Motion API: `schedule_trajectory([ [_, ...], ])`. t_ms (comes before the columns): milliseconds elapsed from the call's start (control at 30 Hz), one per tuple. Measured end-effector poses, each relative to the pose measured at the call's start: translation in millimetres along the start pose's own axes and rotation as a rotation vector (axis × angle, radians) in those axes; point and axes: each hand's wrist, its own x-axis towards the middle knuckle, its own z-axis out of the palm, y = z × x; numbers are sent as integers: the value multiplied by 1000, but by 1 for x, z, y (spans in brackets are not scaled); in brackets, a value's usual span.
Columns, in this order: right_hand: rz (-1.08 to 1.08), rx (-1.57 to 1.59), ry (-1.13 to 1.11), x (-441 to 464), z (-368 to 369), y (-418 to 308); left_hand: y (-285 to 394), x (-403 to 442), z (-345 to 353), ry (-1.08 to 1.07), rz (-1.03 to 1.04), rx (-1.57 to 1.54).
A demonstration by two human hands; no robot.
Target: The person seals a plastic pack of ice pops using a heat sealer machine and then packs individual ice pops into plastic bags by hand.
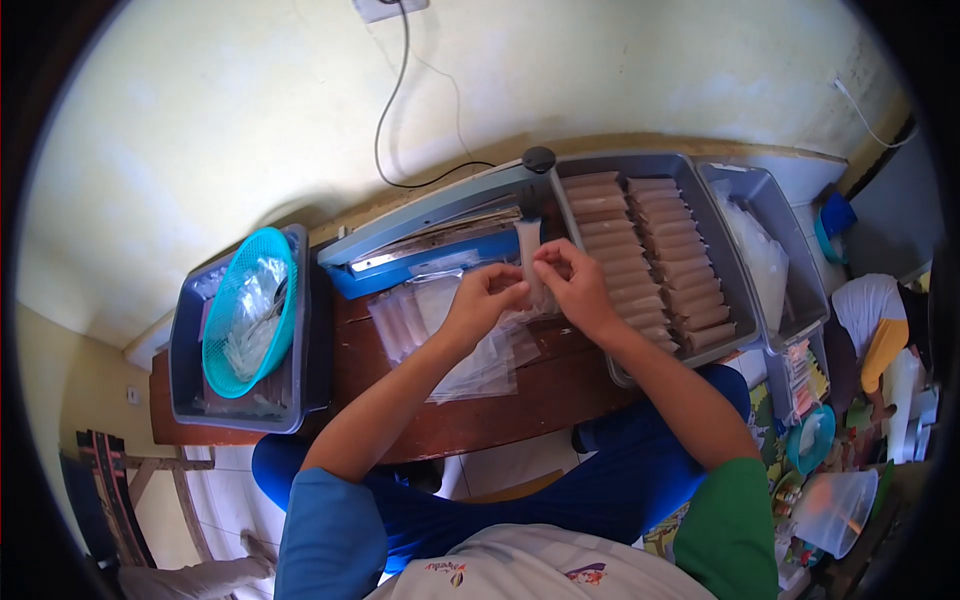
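Observation:
Between my hands a slim plastic tube pouch filled with something pale pinkish-brown stands roughly upright. My right hand pinches its right side with thumb and fingertips. My left hand is closed at its lower left edge, fingertips curled against it; part of that grip is hidden. Just behind is a blue heat sealer with a long grey arm ending in a black knob. Below and left of my left hand, flat clear plastic bags and several filled pouches lie on the brown wooden table.
Right of my hands, a grey tray holds two rows of filled pouches; another grey bin contains white plastic. At left, a turquoise basket of clear plastic rests on a dark bin. A bent-over person is far right.

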Motion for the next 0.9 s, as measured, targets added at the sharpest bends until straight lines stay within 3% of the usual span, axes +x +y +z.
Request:
schedule_trajectory([
  [100, 20, 13, -72, -18, 24, 0, -11, -30, -17, 3, -44, -11],
  [167, 10, -21, -119, -28, 35, -2, -18, -48, -28, -23, -39, 141],
  [233, 182, 81, -237, -38, 47, -5, -26, -64, -36, -9, -49, 176],
  [333, 234, 109, -334, -50, 60, 0, -40, -84, -50, 21, -58, 217],
  [533, 229, 48, -465, -71, 78, -7, -30, -116, -61, 44, -130, 485],
  [600, 268, 90, -476, -77, 81, -2, -37, -124, -67, 71, 210, 847],
  [767, 412, 56, -591, -85, 77, -2, -30, -134, -69, 144, 313, 1090],
  [833, 287, 124, -594, -90, 76, -3, -35, -137, -70, 164, 302, 1154],
  [900, 295, 108, -612, -96, 76, -7, -44, -135, -72, 183, 314, 1246],
])
